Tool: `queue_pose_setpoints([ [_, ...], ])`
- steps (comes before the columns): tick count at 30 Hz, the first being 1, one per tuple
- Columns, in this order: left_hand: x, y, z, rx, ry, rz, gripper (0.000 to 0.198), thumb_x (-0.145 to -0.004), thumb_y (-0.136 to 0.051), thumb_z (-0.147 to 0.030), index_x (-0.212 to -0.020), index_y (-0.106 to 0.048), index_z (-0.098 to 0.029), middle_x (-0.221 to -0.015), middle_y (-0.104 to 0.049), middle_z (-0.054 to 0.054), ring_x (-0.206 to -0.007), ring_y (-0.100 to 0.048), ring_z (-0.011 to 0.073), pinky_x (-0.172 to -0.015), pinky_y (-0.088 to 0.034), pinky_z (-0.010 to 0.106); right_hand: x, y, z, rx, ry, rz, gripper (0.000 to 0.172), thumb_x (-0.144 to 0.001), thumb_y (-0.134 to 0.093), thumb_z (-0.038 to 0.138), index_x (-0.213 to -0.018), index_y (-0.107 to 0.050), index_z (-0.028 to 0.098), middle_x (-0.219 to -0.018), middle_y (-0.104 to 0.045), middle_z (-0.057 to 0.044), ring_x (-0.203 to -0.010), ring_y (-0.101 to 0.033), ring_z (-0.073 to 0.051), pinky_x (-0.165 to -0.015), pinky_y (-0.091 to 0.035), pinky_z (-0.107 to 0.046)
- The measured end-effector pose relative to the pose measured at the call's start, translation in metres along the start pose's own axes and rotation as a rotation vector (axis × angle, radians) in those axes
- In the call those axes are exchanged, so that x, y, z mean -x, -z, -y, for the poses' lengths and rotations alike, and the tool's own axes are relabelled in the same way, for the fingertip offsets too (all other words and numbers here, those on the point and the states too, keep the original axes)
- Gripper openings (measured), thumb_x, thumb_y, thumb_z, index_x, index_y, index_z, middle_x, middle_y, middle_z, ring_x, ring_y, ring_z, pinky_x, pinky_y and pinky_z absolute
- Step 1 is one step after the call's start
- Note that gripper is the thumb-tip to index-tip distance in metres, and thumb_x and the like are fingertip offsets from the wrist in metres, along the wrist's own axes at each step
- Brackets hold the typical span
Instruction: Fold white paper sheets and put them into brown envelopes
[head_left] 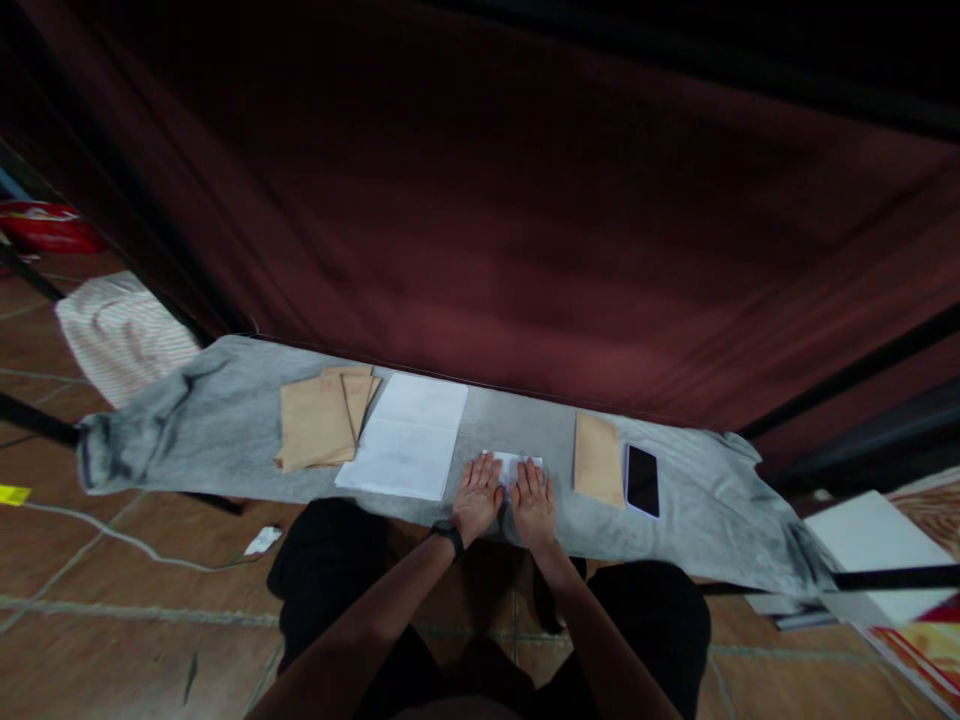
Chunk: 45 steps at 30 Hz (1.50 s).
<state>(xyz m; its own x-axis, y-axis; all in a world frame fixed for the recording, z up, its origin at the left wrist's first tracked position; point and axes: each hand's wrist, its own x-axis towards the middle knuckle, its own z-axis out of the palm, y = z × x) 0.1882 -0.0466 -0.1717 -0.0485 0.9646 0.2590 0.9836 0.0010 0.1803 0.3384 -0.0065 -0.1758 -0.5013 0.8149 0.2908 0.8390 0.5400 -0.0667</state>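
Note:
Both my hands lie flat on a small folded white paper (pixel 511 466) at the near edge of the grey cloth. My left hand (pixel 478 497) covers its left part, fingers stretched out. On the right part rests my right hand (pixel 533 502), its fingers straight and slightly apart. Much of the paper is hidden under them. To the left are larger white sheets (pixel 409 437) with a crease across the middle. A single brown envelope (pixel 598 458) lies to the right of my right hand.
A pile of brown envelopes (pixel 316 422) sits left of the white sheets. A phone (pixel 643 481) lies beyond the single envelope. Grey cloth (pixel 225 430) covers the narrow bench, with a dark red curtain (pixel 525 250) behind. A cable (pixel 142 543) runs across the tiled floor.

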Motion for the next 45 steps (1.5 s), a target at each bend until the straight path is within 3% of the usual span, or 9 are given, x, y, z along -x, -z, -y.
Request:
queue_pose_setpoints([
  [12,0.016,0.009,0.011,0.028,0.002,-0.066,0.064,-0.098,-0.036,-0.033,-0.156,-0.024,-0.01,-0.156,-0.04,0.016,-0.146,-0.037,0.0264,-0.12,-0.03,0.048,0.014,-0.01,-0.023,-0.025,-0.022,-0.129,0.059,-0.104,-0.031,0.04,-0.154,-0.032,0.009,-0.152,-0.045,-0.021,-0.138,-0.044,-0.031,-0.112,-0.032,-0.051],
  [18,0.01,0.009,0.004,0.017,0.051,-0.057,0.064,-0.092,-0.04,-0.024,-0.154,-0.032,-0.009,-0.154,-0.044,0.016,-0.145,-0.038,0.0285,-0.121,-0.027,0.052,0.004,-0.007,-0.018,-0.018,-0.054,-0.113,0.05,-0.102,-0.036,0.03,-0.145,-0.047,0.006,-0.148,-0.051,-0.022,-0.139,-0.043,-0.032,-0.114,-0.03,-0.053],
  [23,0.005,0.006,-0.007,0.056,-0.031,-0.017,0.056,-0.093,-0.037,-0.021,-0.148,-0.043,-0.009,-0.153,-0.045,0.015,-0.146,-0.036,0.0256,-0.12,-0.031,0.048,-0.019,-0.005,0.002,-0.044,0.033,-0.025,0.049,-0.101,-0.033,0.023,-0.145,-0.049,0.01,-0.149,-0.05,-0.018,-0.142,-0.041,-0.028,-0.115,-0.029,-0.051],
  [30,0.021,0.004,0.004,0.059,-0.069,-0.017,0.056,-0.1,-0.036,-0.035,-0.148,-0.04,-0.008,-0.155,-0.042,0.018,-0.146,-0.036,0.0263,-0.119,-0.032,0.047,-0.008,-0.01,-0.006,0.003,0.096,-0.003,0.052,-0.099,-0.038,0.024,-0.15,-0.042,0.014,-0.157,-0.039,-0.017,-0.145,-0.035,-0.028,-0.116,-0.029,-0.05],
  [37,0.031,0.02,0.018,0.072,-0.166,0.049,0.075,-0.095,-0.046,-0.059,-0.151,-0.034,-0.01,-0.159,-0.034,0.018,-0.151,-0.026,0.0278,-0.123,-0.023,0.048,-0.001,-0.003,-0.011,-0.034,0.075,-0.05,0.055,-0.101,-0.034,0.026,-0.154,-0.032,0.011,-0.158,-0.035,-0.023,-0.145,-0.033,-0.033,-0.113,-0.028,-0.057],
  [45,0.029,0.03,0.019,0.061,-0.177,0.128,0.078,-0.094,-0.048,-0.061,-0.151,-0.035,-0.011,-0.16,-0.032,0.018,-0.152,-0.021,0.029,-0.124,-0.018,0.049,-0.001,-0.001,-0.01,-0.048,0.023,-0.047,0.056,-0.102,-0.038,0.031,-0.153,-0.033,0.009,-0.157,-0.034,-0.028,-0.14,-0.039,-0.037,-0.11,-0.029,-0.06],
])
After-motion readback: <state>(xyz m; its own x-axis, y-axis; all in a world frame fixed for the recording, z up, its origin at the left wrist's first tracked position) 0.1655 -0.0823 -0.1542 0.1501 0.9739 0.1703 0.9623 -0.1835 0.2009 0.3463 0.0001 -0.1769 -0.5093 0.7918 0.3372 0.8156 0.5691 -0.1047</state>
